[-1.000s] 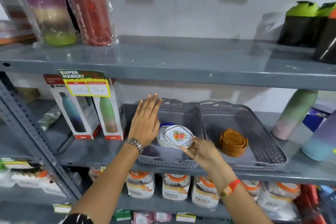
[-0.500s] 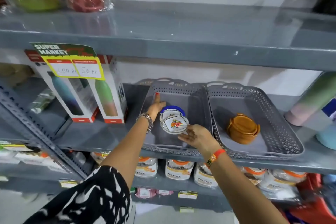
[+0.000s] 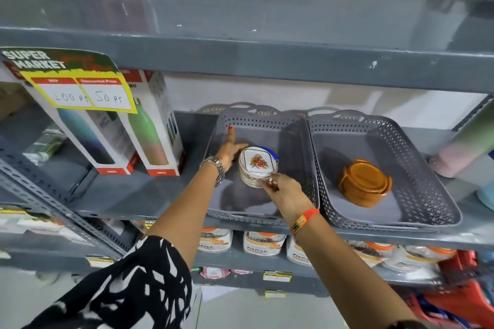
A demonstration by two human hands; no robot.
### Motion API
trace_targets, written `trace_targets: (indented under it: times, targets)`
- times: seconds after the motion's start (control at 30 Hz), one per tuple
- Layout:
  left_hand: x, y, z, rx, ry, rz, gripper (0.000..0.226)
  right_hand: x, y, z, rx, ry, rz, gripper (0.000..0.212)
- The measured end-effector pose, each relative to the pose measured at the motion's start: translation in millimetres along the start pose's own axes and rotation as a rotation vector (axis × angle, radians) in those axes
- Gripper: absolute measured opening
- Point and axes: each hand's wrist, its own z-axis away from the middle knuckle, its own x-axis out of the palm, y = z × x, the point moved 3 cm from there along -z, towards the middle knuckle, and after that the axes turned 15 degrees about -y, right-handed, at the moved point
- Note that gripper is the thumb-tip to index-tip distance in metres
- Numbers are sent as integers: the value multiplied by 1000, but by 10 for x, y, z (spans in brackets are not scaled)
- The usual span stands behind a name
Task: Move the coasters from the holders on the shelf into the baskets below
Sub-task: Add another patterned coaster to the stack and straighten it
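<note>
A stack of white coasters [image 3: 258,161] with a floral print, with a blue rim behind it, sits in the left grey basket [image 3: 307,152]. My left hand [image 3: 230,151] rests against the stack's left side, thumb on it and index finger pointing up. My right hand [image 3: 286,192] pinches the stack's front lower edge with its fingertips. The right grey basket [image 3: 419,168] holds a brown coaster set [image 3: 363,181] in its brown holder, untouched.
Boxed bottles [image 3: 149,131] stand left of the baskets behind a hanging price sign [image 3: 72,80]. The upper shelf's edge [image 3: 267,61] runs just above. A pastel bottle [image 3: 459,147] stands at the right. Jars [image 3: 264,243] fill the shelf below.
The white coaster stack went down onto the left basket's floor. My left hand dropped from above the basket rim to the stack's side. The view moved closer and lower.
</note>
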Motion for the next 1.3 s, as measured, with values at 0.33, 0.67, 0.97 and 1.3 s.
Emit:
trace_targets:
  times: [0.33,0.67,0.97,1.3]
  targets:
    - [16,8,-25,27,-35,31,89,-53,-6,-163,49,122,103,8]
    - [82,-22,12,68,33,67,86,-23,24,-104,80,30,275,37]
    - [138,-16,23,56,12,64,83,-145,29,-37,30,67,314,45]
    - [143,-5,57,66,32,30,82,-127,0,-26,-43,36,198,60]
